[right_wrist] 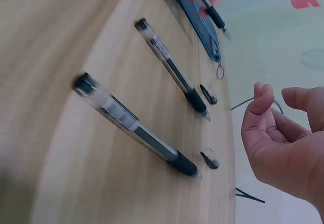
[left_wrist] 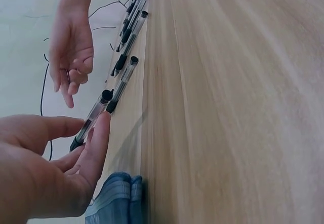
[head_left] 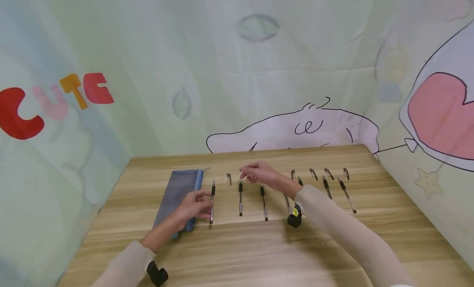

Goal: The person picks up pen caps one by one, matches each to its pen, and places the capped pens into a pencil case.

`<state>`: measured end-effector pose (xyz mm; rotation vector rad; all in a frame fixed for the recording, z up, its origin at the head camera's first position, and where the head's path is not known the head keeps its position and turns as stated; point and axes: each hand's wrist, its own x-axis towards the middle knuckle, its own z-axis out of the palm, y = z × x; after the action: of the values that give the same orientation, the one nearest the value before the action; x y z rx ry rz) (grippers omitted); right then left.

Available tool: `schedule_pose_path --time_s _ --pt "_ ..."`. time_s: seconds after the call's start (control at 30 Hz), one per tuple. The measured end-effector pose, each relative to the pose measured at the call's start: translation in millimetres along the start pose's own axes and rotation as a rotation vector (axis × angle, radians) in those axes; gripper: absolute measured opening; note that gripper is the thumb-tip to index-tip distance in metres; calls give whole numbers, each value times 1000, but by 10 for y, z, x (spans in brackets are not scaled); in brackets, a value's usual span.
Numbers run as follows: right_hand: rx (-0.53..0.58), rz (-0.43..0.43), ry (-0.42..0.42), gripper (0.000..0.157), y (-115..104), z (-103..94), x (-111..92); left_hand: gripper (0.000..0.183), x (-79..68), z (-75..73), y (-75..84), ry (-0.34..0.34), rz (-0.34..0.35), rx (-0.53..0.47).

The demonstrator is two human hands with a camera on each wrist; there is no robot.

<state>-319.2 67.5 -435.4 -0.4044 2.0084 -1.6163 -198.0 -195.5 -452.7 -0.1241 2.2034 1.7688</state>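
Note:
My left hand [head_left: 196, 205] pinches a clear gel pen [left_wrist: 94, 115] between thumb and fingers, with its bare tip pointing away from me and its dark end toward me. A blue-grey pencil pouch [head_left: 174, 196] lies under and beside that hand. My right hand [head_left: 259, 172] hovers above the far ends of the pens, its fingers loosely bent and the thumb apart from them. A small dark mark shows at its fingers in the left wrist view, too small to identify. Below it lie a second pen [right_wrist: 172, 70] and a third pen [right_wrist: 136, 128], both uncapped.
Several more uncapped pens [head_left: 344, 189] continue the row to the right. Black pen caps [head_left: 229, 179] lie beyond the tips, some hidden by my right hand. A printed cloth backdrop [head_left: 155, 52] stands behind the wooden table [head_left: 240, 258].

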Motion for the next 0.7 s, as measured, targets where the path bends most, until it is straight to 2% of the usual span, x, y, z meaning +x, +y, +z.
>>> schedule_pose_path --time_s 0.23,0.53,0.7 --pt "9 25 3 43 -51 -8 156 46 5 62 -7 -13 -12 -26" --pt "-98 -8 4 38 11 151 397 48 -44 94 -63 -41 13 -44" --pt "-55 17 27 34 -22 151 437 50 -26 108 -36 -64 38 -42"
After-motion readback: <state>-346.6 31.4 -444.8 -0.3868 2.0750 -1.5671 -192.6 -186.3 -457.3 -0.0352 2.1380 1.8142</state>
